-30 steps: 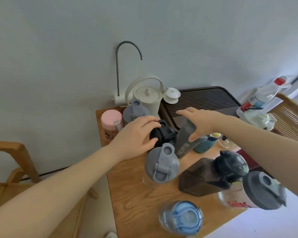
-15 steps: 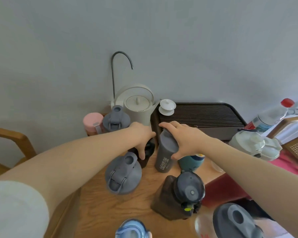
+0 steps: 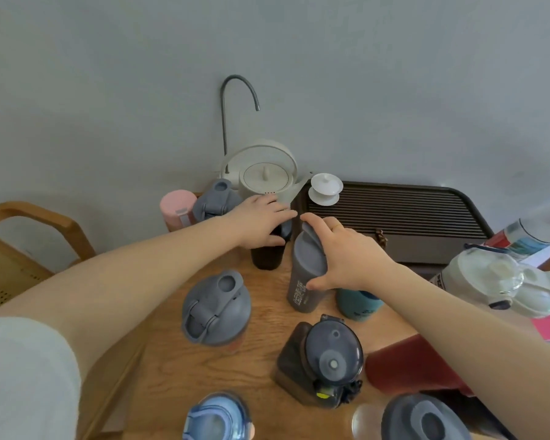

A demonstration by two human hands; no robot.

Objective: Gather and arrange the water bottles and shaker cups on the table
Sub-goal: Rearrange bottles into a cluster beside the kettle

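While both hands work the far middle of the table [image 3: 172, 360], each covers one bottle from above. The right hand [image 3: 346, 255] has its fingers [image 3: 315, 222] curled over the lid of the grey shaker bottle [image 3: 305, 281], thumb on its near side; the bottle stands nearly upright, long axis tipped slightly. The left hand [image 3: 264, 217] is closed over the cap of the dark bottle [image 3: 267, 255], just left of it, the two nearly touching. Far room is blocked by the white kettle [image 3: 267, 182] and the slatted tea tray [image 3: 410, 211]. A teal bottle [image 3: 356, 304] crowds the right; open wood lies nearer, between the grey-lidded shaker cup [image 3: 216, 308] and the brown square bottle [image 3: 318, 360].
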